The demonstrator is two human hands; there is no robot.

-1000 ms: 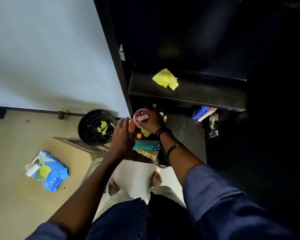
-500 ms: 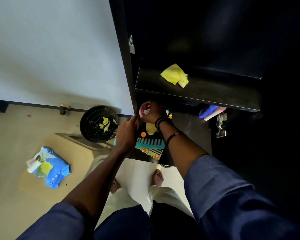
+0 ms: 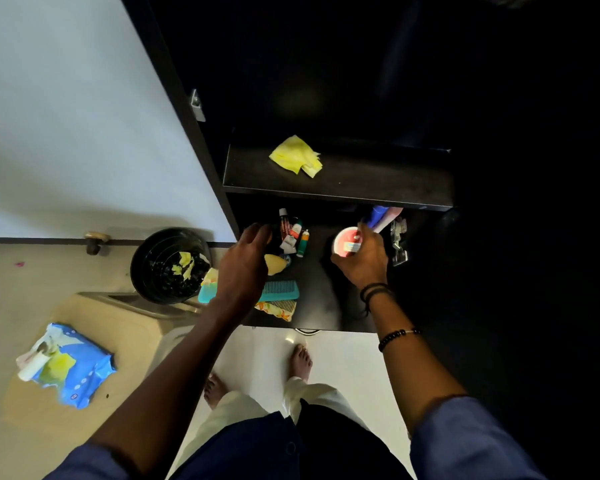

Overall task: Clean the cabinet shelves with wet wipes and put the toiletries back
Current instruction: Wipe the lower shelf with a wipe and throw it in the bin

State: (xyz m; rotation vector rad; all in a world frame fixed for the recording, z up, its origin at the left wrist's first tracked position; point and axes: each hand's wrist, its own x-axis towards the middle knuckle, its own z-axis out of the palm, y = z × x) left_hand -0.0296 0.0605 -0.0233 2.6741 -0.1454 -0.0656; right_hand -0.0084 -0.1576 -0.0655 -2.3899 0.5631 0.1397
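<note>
A red jar (image 3: pixel 344 241) is gripped in the right hand (image 3: pixel 361 263) over the right part of the lower shelf (image 3: pixel 321 299), just beside the blue and pink tubes (image 3: pixel 383 216) at the back. The left hand (image 3: pixel 245 268) is held with curled fingers over the shelf's left part, beside small tubes (image 3: pixel 293 233) and above a teal comb (image 3: pixel 281 291); whether anything is grasped cannot be told. A yellow wipe (image 3: pixel 297 155) is left on the upper shelf (image 3: pixel 378 183), well apart from both hands.

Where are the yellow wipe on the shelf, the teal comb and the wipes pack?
Yellow wipe (image 3: pixel 296 155): head view, middle of the cloth.
Teal comb (image 3: pixel 280 291): head view, its visible right part.
Wipes pack (image 3: pixel 84 372): head view, blue wrapper.
</note>
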